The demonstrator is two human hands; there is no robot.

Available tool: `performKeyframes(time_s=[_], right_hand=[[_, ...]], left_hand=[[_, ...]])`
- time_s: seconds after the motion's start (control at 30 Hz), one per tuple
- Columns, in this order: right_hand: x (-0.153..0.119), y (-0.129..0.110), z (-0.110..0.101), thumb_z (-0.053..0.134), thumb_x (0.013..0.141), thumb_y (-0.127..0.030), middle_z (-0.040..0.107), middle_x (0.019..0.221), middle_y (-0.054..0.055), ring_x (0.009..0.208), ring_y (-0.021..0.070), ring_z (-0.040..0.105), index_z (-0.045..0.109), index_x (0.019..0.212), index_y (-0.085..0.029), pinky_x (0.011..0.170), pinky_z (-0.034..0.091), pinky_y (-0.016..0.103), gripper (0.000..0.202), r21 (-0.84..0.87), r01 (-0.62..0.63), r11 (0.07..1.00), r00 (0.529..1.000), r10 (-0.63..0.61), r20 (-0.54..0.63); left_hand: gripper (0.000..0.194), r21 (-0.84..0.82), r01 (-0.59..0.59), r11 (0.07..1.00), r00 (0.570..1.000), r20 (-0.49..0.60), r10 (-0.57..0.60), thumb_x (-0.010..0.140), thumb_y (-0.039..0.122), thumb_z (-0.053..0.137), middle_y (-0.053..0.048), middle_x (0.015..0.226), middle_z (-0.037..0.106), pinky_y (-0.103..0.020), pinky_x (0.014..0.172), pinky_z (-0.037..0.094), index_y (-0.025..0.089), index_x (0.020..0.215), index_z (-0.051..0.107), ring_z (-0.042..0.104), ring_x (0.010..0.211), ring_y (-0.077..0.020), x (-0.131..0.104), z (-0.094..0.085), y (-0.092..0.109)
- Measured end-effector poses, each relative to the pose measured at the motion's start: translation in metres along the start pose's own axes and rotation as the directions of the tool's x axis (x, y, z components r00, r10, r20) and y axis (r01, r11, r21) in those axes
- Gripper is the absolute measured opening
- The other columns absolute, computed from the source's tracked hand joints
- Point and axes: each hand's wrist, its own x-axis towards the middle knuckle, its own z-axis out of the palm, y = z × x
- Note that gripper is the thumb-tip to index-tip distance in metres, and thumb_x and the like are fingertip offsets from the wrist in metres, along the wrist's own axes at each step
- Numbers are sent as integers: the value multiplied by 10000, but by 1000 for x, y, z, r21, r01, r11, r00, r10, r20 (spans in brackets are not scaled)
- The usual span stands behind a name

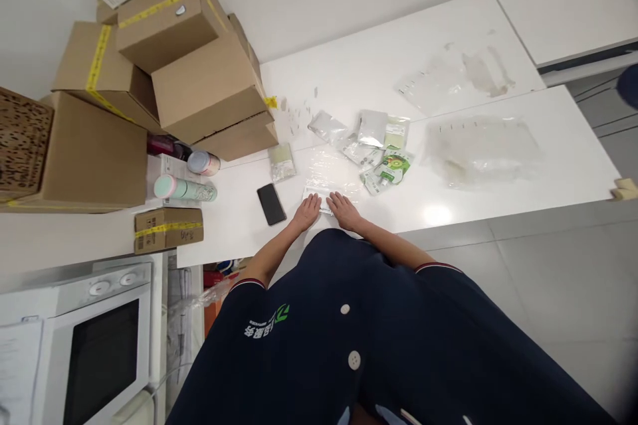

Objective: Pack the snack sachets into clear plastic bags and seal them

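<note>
I see a smooth, glossy white counter (pixel 399 206) throwing back a bright glare. At ten o'clock, the stacked boxes (pixel 209 83) look like matt brown cardboard banded with shiny yellow plastic tape (pixel 99 60). Toward two o'clock I make out a clear plastic bag (pixel 483 149), wrinkled and glossy. The phone (pixel 271 204) looks smooth and dark; the navy shirt (pixel 399 319) is matt cloth.

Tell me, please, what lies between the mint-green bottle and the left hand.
A dark phone lies flat between the mint-green bottle and the left hand, as the head view shows.
</note>
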Motion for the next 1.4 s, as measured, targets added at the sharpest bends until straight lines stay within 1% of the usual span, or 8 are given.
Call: performKeyframes(time_s=[0.17,0.3,0.53,0.87,0.97,1.07,1.17,1.4], right_hand=[[-11,0,-24,425,842,-74,494,1399,190,1265,311,492,476,1372,-148,989,409,447,537,78,42,996,992,-51,114],[-6,16,-42,432,906,-212,698,1052,133,943,276,667,657,1093,-206,786,495,371,292,187,23,982,957,-75,280],[45,48,-55,634,801,-319,692,708,73,689,234,661,675,780,-187,665,483,314,140,346,-158,925,943,37,331],[57,45,-53,537,894,-397,687,1018,145,919,253,642,652,1018,-118,708,444,276,327,128,-295,947,890,224,397],[44,31,-54,498,923,-397,637,1152,200,1048,308,589,575,1187,-111,843,438,379,397,25,-314,949,935,304,181],[27,17,-48,564,885,-439,503,1358,227,1262,352,430,499,1304,-116,1022,319,478,533,-64,-54,997,997,50,-62],[14,15,-34,688,795,-390,366,1487,207,1373,366,288,405,1409,-127,1098,213,510,725,-95,148,984,989,-149,-3],[25,30,-40,394,839,-33,448,1456,142,1324,289,418,405,1434,-172,1075,287,463,611,3,84,996,984,-83,157]], left_hand=[[292,2,256,967,963,91,-255,782,174,625,-169,1230,607,-387,1082,327,178,1073,642,451,1299,-294,-24,-12,16],[259,-46,313,949,936,183,-300,751,191,677,-74,1001,689,-365,1009,383,236,1006,680,585,1080,-281,-32,-35,14],[159,-297,365,882,914,-64,-400,726,320,719,-50,872,684,-293,845,455,184,794,672,609,894,-207,6,-44,-13],[238,-347,415,841,843,-199,-499,738,246,674,8,712,593,-256,710,442,171,963,656,556,694,-138,32,-17,-49],[228,-291,432,854,842,-208,-497,774,251,640,-20,774,619,-257,737,438,161,983,649,578,752,-152,41,-17,-52],[228,-249,470,847,830,-202,-520,783,254,633,-45,859,644,-256,760,440,161,991,640,596,814,-161,49,-18,-52],[240,-254,523,814,805,-166,-569,780,245,629,-61,940,654,-247,742,447,166,1007,620,605,829,-157,54,-21,-51],[348,-278,695,664,702,62,-709,727,244,680,-25,780,608,-231,562,416,188,1056,585,546,625,-132,57,-34,-43]])
